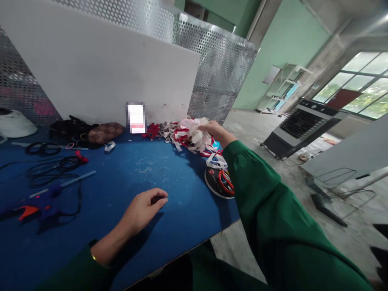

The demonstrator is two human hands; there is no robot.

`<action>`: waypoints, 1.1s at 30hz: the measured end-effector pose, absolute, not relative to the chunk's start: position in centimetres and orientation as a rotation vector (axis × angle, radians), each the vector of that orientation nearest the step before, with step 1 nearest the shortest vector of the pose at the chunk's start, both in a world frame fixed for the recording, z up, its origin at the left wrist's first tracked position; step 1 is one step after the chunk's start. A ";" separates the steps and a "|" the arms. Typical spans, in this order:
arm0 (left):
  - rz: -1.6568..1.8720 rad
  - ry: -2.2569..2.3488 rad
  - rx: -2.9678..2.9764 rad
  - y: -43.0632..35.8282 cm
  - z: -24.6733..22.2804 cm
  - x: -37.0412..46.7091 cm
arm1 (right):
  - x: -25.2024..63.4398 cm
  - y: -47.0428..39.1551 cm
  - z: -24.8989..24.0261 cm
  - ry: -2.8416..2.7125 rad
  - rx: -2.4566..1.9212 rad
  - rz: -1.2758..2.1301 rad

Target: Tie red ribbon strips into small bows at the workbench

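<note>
My right hand (216,130) reaches to the back right of the blue table, its fingers closed on a whitish gauzy bunch (198,131). Beneath and around the bunch lies a heap of white, grey and red ribbon scraps (180,135). Over the front of the table is my left hand (145,208), loosely curled, with a gap between thumb and fingers and nothing visible in it. Orange-handled scissors (226,182) lie on a round black spool (214,184) by my right sleeve, which hides part of both.
A blue glue gun (51,202) with an orange trigger and a coiled black cable (54,165) lie at left. Along the back are a checkered pouch (106,132), a blurred bright screen (136,117) and a white cone (16,123). A white board (115,64) stands behind.
</note>
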State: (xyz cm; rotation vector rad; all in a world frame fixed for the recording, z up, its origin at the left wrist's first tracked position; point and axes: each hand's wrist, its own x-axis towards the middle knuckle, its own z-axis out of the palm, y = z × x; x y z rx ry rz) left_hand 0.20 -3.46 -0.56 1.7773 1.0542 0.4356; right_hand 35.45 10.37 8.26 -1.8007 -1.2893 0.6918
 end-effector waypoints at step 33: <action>0.362 1.036 1.864 -3.1 -1.0 0.2 | 42.2 5.3 6.7 -1.702 -2.225 0.162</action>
